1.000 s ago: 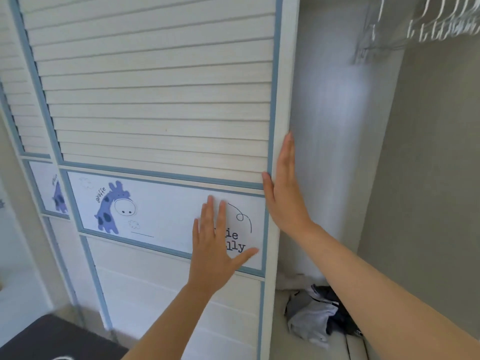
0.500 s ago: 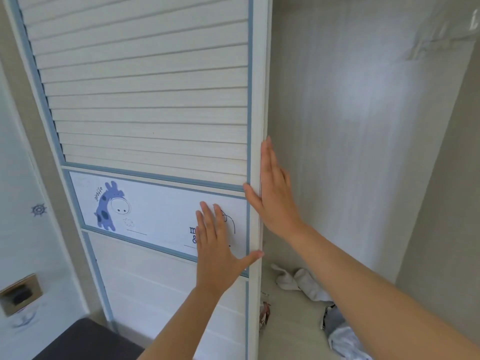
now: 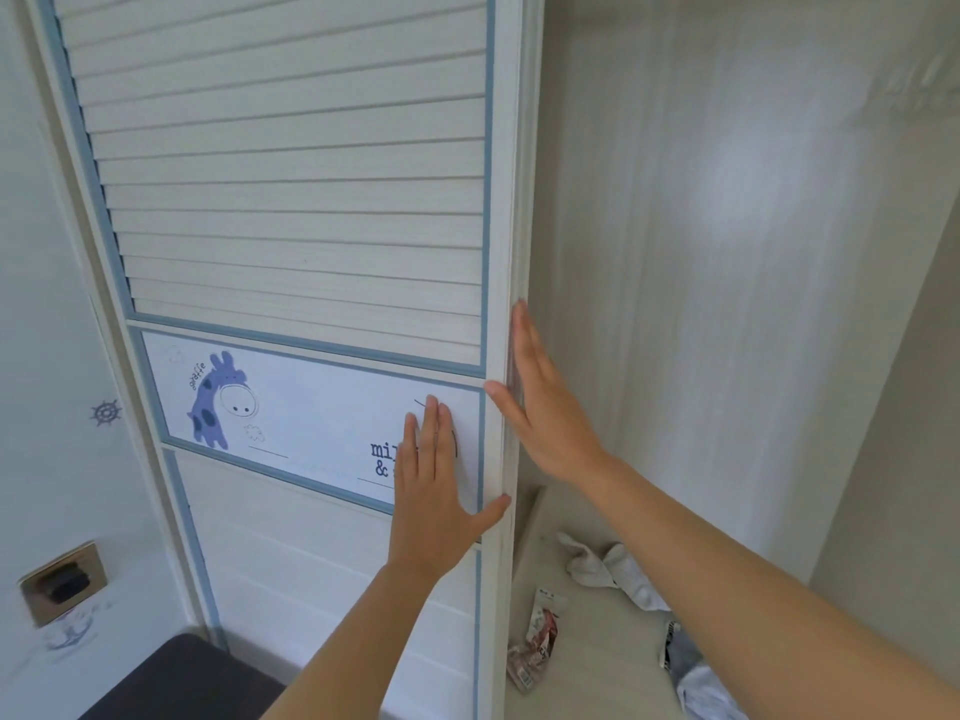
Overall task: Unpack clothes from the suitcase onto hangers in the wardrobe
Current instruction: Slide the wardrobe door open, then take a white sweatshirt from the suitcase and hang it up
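Wardrobe door stands upright, both hands flat against it.

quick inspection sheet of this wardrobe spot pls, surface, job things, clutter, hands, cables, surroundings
Surface: pale wardrobe floor, partly covered by loose items.
Job's things: slatted wardrobe door with a giraffe panel; open wardrobe interior to its right; no suitcase seen, hangers not made out.
Clutter: white sock, crumpled packet, grey and white garment, all on the floor.
Grippers: left hand flat on the giraffe panel; right hand flat against the door's edge; neither holds anything.
Cables: nothing seen.
Surroundings: brass wall plate, ship's wheel sticker, dark surface at lower left.
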